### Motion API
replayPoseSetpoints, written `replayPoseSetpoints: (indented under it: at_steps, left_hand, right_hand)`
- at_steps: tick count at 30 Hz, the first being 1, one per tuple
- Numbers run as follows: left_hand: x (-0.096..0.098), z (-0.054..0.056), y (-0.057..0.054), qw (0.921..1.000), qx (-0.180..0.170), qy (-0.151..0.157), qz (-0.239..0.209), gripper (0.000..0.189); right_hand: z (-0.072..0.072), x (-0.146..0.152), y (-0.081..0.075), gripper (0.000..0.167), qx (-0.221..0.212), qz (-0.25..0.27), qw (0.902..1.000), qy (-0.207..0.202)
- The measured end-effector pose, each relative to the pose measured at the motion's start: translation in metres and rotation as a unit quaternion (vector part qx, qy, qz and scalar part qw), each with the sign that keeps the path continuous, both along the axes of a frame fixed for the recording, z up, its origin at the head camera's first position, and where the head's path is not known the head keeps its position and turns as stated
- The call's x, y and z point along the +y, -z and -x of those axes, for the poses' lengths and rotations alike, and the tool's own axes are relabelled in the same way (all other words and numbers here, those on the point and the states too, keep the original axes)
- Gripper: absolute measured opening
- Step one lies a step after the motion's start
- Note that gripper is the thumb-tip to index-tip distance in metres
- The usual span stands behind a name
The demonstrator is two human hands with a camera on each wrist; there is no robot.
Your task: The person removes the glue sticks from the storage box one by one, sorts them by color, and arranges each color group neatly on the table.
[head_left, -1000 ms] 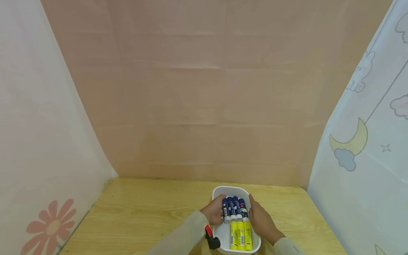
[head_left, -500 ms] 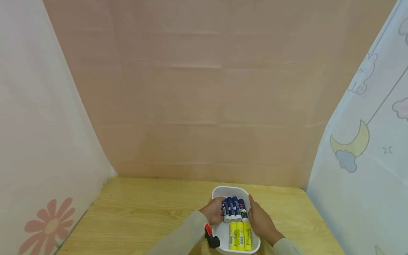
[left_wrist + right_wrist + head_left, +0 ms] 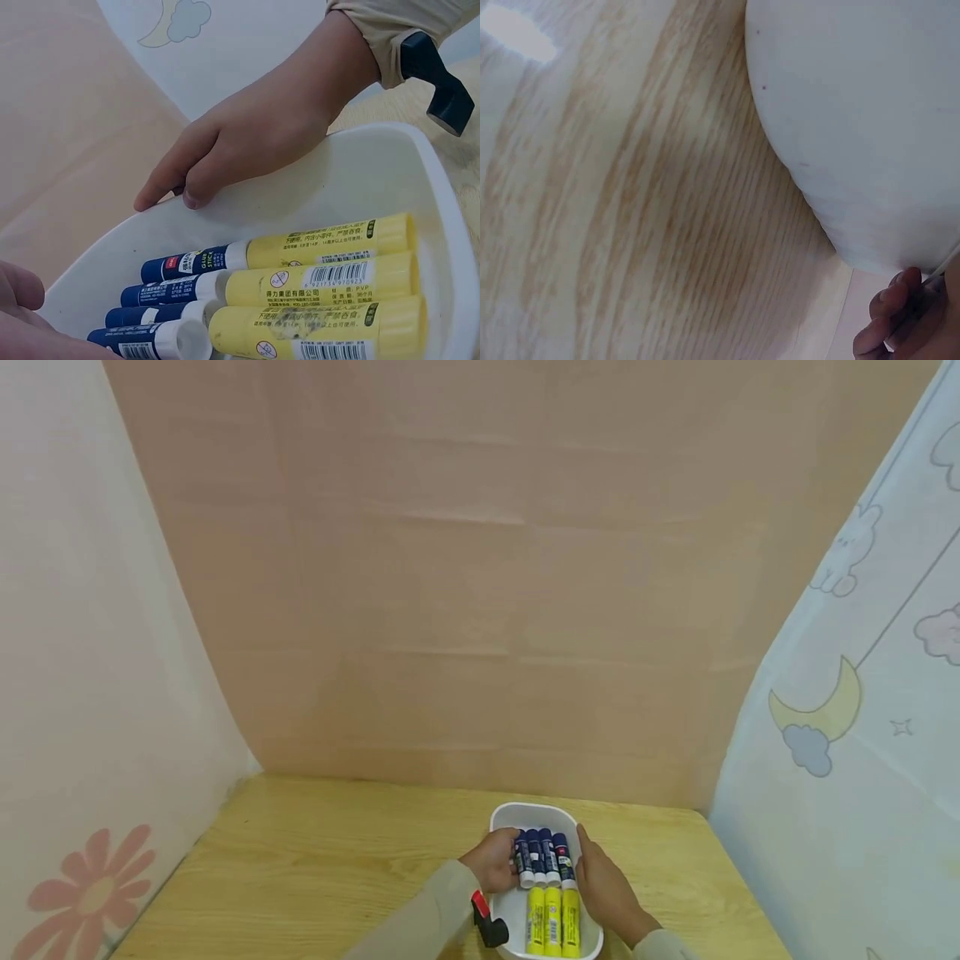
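A white plastic bin (image 3: 513, 910) holds several blue glue sticks (image 3: 546, 856) with white ends, lying side by side at the far end. Three yellow glue sticks (image 3: 553, 922) lie at the near end. My left hand (image 3: 491, 860) reaches over the left wall and holds the leftmost blue glue stick (image 3: 154, 341), its fingers partly hidden. On the opposite side my right hand (image 3: 603, 881) grips the bin's wall. The left wrist view shows the right thumb on the rim's inner side, and other right-hand fingers (image 3: 885, 311) curl outside in the right wrist view.
The bin stands on a wooden table (image 3: 360, 852). A brown covering (image 3: 480, 610) rises behind it, with patterned white sheets on the left (image 3: 90, 635) and right (image 3: 847, 827). A black and red device (image 3: 489, 922) is strapped at the left sleeve.
The view has shifted slightly, so the bin and hands appear a little further left and lower. Both hands keep their places at the bin, and the glue sticks keep their rows.
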State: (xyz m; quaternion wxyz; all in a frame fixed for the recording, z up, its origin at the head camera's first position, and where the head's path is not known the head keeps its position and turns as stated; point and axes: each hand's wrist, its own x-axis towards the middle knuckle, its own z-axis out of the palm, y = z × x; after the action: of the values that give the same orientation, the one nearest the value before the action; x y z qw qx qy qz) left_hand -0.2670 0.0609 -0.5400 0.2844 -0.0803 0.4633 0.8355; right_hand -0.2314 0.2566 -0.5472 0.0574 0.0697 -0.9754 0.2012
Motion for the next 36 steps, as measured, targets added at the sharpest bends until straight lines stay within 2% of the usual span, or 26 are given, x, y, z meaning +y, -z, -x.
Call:
replayPoseSetpoints:
  at_steps: [8, 13, 17, 26, 36]
  left_hand:
    - [0.008, -0.006, -0.001, 0.9997, 0.01, -0.01, 0.022, 0.046]
    - [0.013, -0.007, -0.006, 0.9976, 0.014, -0.022, 0.064, 0.038]
    - [0.016, -0.004, -0.005, 0.994, 0.015, -0.03, 0.104, 0.035]
    - [0.019, -0.003, 0.005, 0.9838, 0.06, -0.019, 0.168, 0.039]
    - [0.015, -0.007, -0.001, 0.9774, 0.068, -0.008, 0.2, 0.039]
  right_hand:
    - [-0.004, 0.004, 0.0, 0.054, -0.011, 0.003, 0.9999, 0.011]
    - [-0.005, 0.007, -0.001, 0.054, -0.004, 0.008, 0.9999, 0.004]
    - [-0.003, 0.008, 0.002, 0.054, -0.002, 0.012, 0.9999, 0.001]
    - [-0.003, 0.003, 0.003, 0.053, -0.008, 0.022, 0.9997, 0.002]
    - [0.0, 0.0, 0.002, 0.053, -0.012, 0.019, 0.9997, 0.005]
